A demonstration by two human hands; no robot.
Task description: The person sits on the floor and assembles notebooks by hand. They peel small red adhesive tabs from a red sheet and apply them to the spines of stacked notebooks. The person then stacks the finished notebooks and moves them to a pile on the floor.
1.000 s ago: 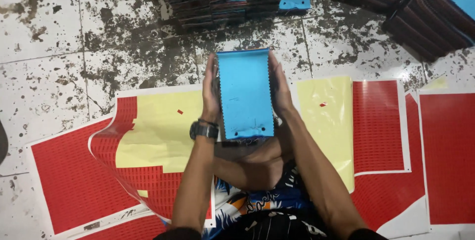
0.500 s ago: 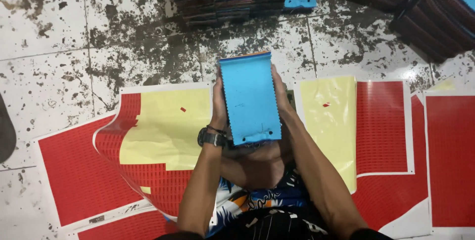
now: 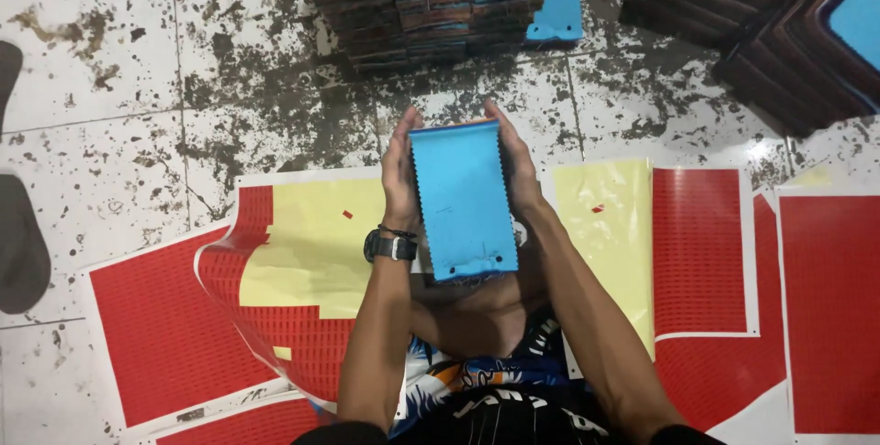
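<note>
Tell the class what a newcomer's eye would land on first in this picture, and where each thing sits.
First comes the bright blue card at the centre, held upright between the left hand and the right hand. Next, the red sticker sheets with yellow peeled patches spread across the stained tile floor. Last, the dark stacks along the top edge.

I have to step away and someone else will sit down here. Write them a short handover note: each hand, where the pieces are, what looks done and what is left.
Left hand: gripping the left edge of the blue card, held upright over the lap.
Right hand: gripping its right edge.
Stacks of similar pieces stand on the floor ahead, more at far right.
Red sticker sheets lie around the knees; one is partly peeled, yellow backing showing.
Done: stacks built up.
Left: the card in hand is not yet set down.
</note>
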